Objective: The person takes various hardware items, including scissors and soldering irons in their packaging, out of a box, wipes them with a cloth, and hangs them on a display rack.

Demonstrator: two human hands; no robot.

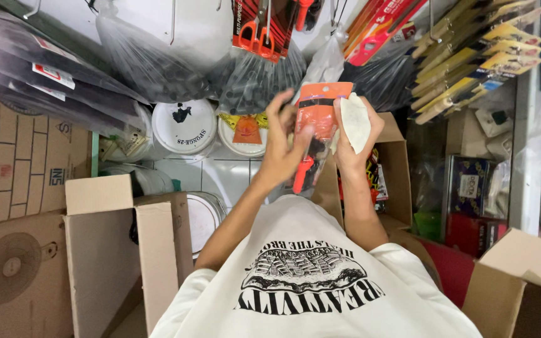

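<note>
Orange-carded pack point(315, 134) held upright, long axis vertical, just above the open box point(396, 164). Left hand point(283, 149) clasped on its left edge; right hand point(356, 133) on its right edge, also gripping a white cloth point(354, 121). Both equally near.

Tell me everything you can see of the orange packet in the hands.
The orange packet is a clear plastic sleeve with an orange card header crossed by a black band. A tool with an orange handle and dark middle shows inside. It is held upright, slightly tilted, between the left hand and right hand, above an open cardboard box.
</note>
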